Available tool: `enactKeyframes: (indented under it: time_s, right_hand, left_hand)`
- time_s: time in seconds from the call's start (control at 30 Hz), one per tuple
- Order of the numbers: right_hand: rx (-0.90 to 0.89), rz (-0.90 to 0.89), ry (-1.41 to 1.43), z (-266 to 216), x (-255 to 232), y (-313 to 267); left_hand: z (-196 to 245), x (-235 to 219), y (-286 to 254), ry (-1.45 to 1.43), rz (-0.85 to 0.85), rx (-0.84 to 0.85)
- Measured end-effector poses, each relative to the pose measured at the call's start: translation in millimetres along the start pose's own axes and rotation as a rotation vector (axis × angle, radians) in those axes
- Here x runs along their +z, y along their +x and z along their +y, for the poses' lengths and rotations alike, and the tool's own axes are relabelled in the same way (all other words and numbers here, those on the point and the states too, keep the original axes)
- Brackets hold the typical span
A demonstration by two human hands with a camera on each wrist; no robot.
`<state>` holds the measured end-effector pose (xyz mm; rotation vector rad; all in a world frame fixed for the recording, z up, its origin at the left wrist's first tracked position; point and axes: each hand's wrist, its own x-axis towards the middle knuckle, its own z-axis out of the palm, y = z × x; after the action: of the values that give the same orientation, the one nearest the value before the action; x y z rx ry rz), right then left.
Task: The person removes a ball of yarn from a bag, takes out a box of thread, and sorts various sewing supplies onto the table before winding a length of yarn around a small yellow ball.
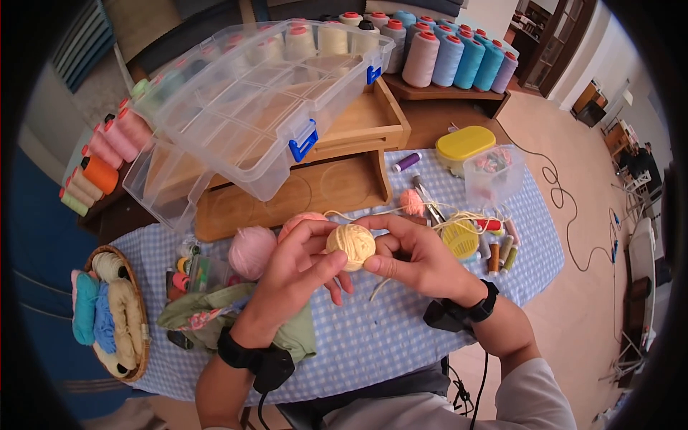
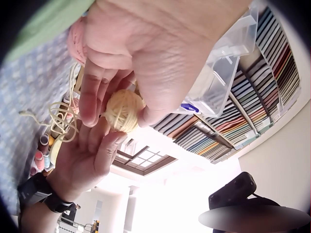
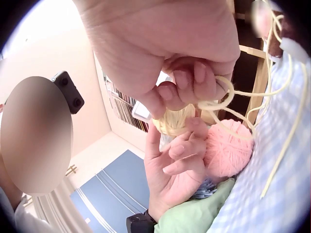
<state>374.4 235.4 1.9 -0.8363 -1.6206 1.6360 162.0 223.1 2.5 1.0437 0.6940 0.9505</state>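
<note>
A small ball of pale yellow yarn (image 1: 350, 246) is held above the checked cloth between both hands. The left hand (image 1: 292, 276) grips its left side with thumb and fingers. On the other side, the right hand (image 1: 419, 264) pinches it with thumb and index finger, the other fingers curled. In the right wrist view a loop of yellow strand (image 3: 224, 97) passes by the right hand's curled fingers. Loose yellow strands (image 1: 469, 221) lie tangled to the right, over a yellow round piece (image 1: 460, 240). The left wrist view shows the ball (image 2: 124, 110) between the fingertips.
Pink yarn balls (image 1: 252, 252) and green fabric (image 1: 294, 333) lie at left, beside a basket of yarn (image 1: 143, 337). Behind stand a clear divided case (image 1: 236, 132) and a wooden tray (image 1: 287, 208). Small spools (image 1: 494, 256), scissors and a yellow-lidded box (image 1: 466, 143) are at right.
</note>
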Motion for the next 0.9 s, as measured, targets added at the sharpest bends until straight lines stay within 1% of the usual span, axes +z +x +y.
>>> enactKeyframes:
  time_s: [0.07,0.13,0.23,0.33,0.43,0.5,0.57,0.63,0.7,0.73,0.8,0.87,0.9]
  right_hand:
    - [0.013,-0.008,0.005,0.4,-1.2,-0.9]
    - [0.025,-0.02,0.008,0.2,-0.9,-0.6]
    - [0.031,-0.021,0.037,0.0,0.2,-0.5]
    - [0.042,-0.027,-0.026,0.3,0.0,-1.6]
    - [0.054,0.005,-0.008,0.7,0.7,-1.6]
    - [0.095,0.034,-0.017,-1.0,1.4,-2.0]
    - [0.091,0.044,-0.031,-0.8,1.6,-2.6]
    - [0.087,0.049,-0.046,-0.7,1.8,-2.8]
    - [0.018,0.054,-0.111,0.1,2.5,-3.4]
    - [0.022,0.049,-0.108,-0.1,2.4,-3.7]
    - [0.069,0.062,-0.102,-1.8,1.4,-3.4]
    - [0.066,0.053,-0.078,-1.3,-0.1,-2.2]
    - [0.065,0.051,-0.056,-0.7,-0.5,-2.0]
  left_hand:
    - [-2.6,-1.3,-0.2,-0.004,0.022,0.003]
    - [-6.7,-4.2,0.0,0.019,0.04,0.061]
    - [-3.6,-2.6,-0.2,0.012,0.033,0.057]
    - [-7.5,-6.8,0.3,0.018,0.021,0.061]
    - [-3.5,-4.7,0.3,0.023,0.029,0.053]
    - [-3.8,-3.9,0.3,0.02,0.035,0.058]
    - [-5.3,-2.7,0.3,0.02,0.041,0.063]
    - [-8.6,-2.0,0.4,0.055,0.049,0.13]
    - [-7.8,-3.8,1.2,0.049,0.033,0.13]
    - [-7.8,-4.7,1.2,0.044,0.011,0.127]
    - [-6.6,-4.5,-0.2,0.038,0.022,0.12]
    - [-4.1,-6.0,0.0,0.038,0.031,0.12]
    - [-3.6,-7.0,0.2,0.02,0.005,0.107]
